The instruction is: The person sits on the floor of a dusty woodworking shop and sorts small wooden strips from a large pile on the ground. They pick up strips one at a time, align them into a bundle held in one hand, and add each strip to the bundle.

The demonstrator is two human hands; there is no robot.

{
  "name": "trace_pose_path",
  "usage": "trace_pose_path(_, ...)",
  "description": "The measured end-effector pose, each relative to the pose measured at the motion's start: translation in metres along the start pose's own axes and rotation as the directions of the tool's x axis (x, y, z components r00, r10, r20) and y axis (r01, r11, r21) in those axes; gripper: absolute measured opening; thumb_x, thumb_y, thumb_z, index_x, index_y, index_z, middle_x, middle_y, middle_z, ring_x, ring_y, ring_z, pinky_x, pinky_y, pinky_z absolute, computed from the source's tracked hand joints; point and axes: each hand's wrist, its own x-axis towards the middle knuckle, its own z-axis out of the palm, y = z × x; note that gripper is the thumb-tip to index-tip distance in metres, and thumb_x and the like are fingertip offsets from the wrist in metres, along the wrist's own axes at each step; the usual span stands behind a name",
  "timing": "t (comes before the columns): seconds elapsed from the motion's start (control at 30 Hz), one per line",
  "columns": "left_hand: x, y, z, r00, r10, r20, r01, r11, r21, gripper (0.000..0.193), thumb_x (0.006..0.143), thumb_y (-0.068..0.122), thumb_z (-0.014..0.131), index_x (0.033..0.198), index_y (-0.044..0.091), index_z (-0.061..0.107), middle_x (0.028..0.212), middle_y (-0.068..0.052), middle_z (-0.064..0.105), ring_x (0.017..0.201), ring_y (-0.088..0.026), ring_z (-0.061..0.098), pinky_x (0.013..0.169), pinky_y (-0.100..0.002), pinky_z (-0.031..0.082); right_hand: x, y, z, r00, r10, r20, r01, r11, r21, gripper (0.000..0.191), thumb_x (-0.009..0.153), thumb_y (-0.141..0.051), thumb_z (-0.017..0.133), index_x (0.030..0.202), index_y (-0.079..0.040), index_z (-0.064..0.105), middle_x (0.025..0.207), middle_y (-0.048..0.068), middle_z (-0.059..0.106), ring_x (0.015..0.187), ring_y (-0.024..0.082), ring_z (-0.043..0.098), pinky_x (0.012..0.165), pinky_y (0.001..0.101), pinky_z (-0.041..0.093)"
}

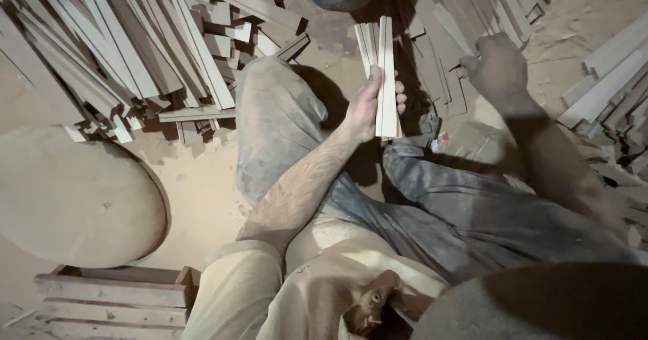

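Presently, I am clamping my left grip (368, 107) on a bundle of wooden slats (381, 70); my right grip (496, 67), closed, is touching the slat pile (452, 77).

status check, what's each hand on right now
Left hand shut on bundle of thin pale wooden slats, held upright. Right hand down on pile of dark wooden strips, grip unclear. Nothing between the hands.

One head-worn camera looks steeply down, close over the person's lap, onto the sandy floor (196, 198).
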Motion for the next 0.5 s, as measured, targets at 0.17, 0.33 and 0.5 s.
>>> trace_pose_path(0.17, 0.001, -0.002, -0.001, 0.999, 0.015, -0.039, -0.014, 0.999, 0.035, 0.047, 0.106, 0.053, 0.050, 0.121, 0.009, 0.052, 0.093, -0.006, 0.064, 0.080, -0.015, 0.067, 0.070, -0.031, 0.061, 0.001, 0.040, 0.055, 0.998, 0.059, -0.038, -0.061, 0.996, -0.059, 0.049, 0.081, -0.016, 0.078, 0.119, 0.007, 0.057, 0.118, 0.031, 0.058, 0.104, 0.048, 0.062, 0.086, 0.0522, 0.053)
trace_pose_path(0.33, 0.005, -0.004, -0.007, 0.998, 0.013, -0.060, -0.010, 0.999, 0.045, 0.045, 0.104, 0.051, 0.054, 0.118, 0.008, 0.054, 0.091, -0.006, 0.065, 0.078, -0.015, 0.068, 0.069, -0.030, 0.061, -0.008, 0.043, 0.047, 0.997, 0.080, -0.022, -0.081, 0.996, -0.044, 0.047, 0.090, 0.001, 0.063, 0.134, 0.013, 0.052, 0.119, 0.034, 0.060, 0.104, 0.050, 0.063, 0.089, 0.0544, 0.052)
trace_pose_path(0.5, 0.010, -0.007, -0.008, 0.992, 0.073, -0.108, -0.055, 0.986, 0.159, 0.046, 0.105, 0.048, 0.057, 0.125, 0.007, 0.055, 0.099, -0.007, 0.063, 0.088, -0.018, 0.068, 0.075, -0.032, 0.061, -0.039, -0.024, -0.016, 0.965, 0.143, 0.220, -0.192, 0.956, 0.223, 0.035, 0.084, -0.009, 0.071, 0.115, 0.007, 0.063, 0.102, 0.026, 0.070, 0.092, 0.038, 0.068, 0.084, 0.0463, 0.055)
